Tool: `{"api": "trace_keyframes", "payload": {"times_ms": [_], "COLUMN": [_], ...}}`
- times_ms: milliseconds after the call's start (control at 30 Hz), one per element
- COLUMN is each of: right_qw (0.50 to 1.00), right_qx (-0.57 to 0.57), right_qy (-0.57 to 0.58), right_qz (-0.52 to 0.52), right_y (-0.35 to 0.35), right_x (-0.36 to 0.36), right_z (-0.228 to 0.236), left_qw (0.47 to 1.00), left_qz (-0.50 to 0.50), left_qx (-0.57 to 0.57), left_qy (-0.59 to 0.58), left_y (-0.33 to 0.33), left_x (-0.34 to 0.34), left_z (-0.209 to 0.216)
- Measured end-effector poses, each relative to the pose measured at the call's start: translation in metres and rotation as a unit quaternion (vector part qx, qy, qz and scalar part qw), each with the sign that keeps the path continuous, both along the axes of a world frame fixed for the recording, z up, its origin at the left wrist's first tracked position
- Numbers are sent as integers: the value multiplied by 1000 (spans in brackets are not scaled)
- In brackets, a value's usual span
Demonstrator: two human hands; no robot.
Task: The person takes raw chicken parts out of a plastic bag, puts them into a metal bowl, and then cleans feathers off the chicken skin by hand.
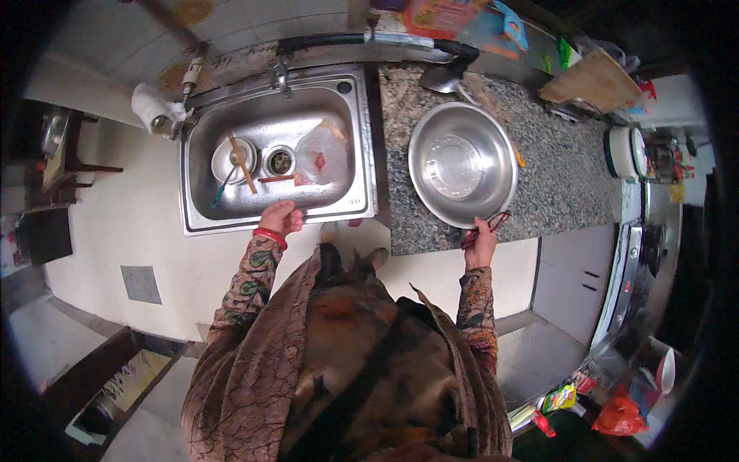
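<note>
My left hand (282,218), a red band at its wrist, is at the sink's (346,208) front edge with loosely bent fingers and nothing visible in them. In the sink lie a small bowl (221,163), a pair of chopsticks (240,158), a green-handled utensil (219,196) and a clear plastic bag (327,150). My right hand (482,248) is closed on a thin dark red looped thing (500,221), whose kind I cannot make out. Its fingertips meet the front rim of a large steel basin (423,181) on the counter; only some water or shine shows inside.
The speckled granite counter (566,181) runs right from the sink. A ladle or spatula (443,79) lies behind the basin, with a cutting board (591,81) at the back right. A white pot-like container (627,152) stands at the counter's right end. The faucet (280,75) is behind the sink.
</note>
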State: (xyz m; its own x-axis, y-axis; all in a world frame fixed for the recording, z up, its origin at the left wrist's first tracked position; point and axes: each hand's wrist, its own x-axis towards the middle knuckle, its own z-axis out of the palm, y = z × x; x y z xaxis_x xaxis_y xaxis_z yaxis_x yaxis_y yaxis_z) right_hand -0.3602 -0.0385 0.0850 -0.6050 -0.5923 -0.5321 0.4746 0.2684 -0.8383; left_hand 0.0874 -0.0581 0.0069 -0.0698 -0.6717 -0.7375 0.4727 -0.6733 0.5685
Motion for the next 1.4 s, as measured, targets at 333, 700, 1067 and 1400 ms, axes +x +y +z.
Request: {"api": "trace_keyframes", "payload": {"times_ms": [333, 700, 1067, 1400], "right_qw": [981, 610, 526, 690], "right_qx": [114, -135, -68, -128], "right_qy": [109, 455, 596, 353], "right_qz": [115, 635, 602, 619], "right_y": [23, -26, -143, -145], "right_x": [-15, 201, 293, 304], "right_z": [6, 44, -22, 141], "left_qw": [997, 999, 999, 975], "left_qz": [-28, -19, 27, -9], "left_qx": [-26, 9, -42, -147], "left_qy": [-73, -38, -11, -164], "left_y": [-43, -30, 14, -3], "left_x": [-12, 10, 41, 56], "left_z": [23, -3, -6, 12]}}
